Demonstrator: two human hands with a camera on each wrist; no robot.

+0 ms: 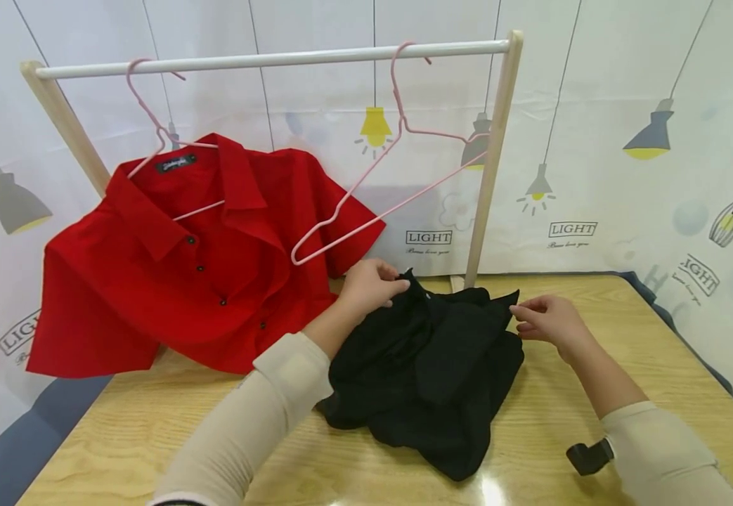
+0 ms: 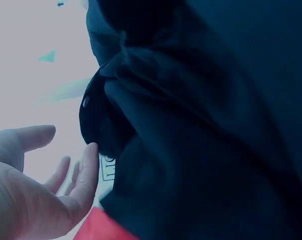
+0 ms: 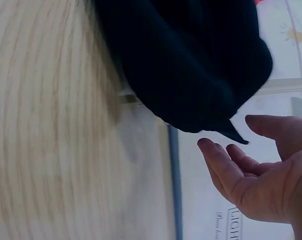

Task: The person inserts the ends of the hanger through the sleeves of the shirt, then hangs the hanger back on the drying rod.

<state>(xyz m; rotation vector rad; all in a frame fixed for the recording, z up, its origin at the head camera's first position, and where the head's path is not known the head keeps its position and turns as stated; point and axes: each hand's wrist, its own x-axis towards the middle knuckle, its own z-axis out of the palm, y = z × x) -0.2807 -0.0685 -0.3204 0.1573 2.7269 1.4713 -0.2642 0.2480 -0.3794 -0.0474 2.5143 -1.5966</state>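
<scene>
A black garment with a pointed collar [image 1: 461, 351] lies bunched on the table. My left hand [image 1: 372, 284] is at its left collar corner. In the left wrist view, the left thumb stands apart from the fingers [image 2: 86, 185], with one fingertip at the edge of the black cloth [image 2: 156, 130] near a small button. My right hand [image 1: 549, 323] is by the opposite collar point. The right wrist view shows that point of the black garment [image 3: 191, 85] reaching between the spread right thumb and fingers [image 3: 226, 167]. The garment's lower part is folded under itself.
A rack with a white rail [image 1: 277, 61] and wooden posts stands behind. A red short-sleeved shirt [image 1: 88, 281] hangs on one pink hanger [image 1: 145, 105]; a bare pink hanger [image 1: 366, 176] hangs to its right. The wooden table [image 1: 625, 337] meets a printed backdrop.
</scene>
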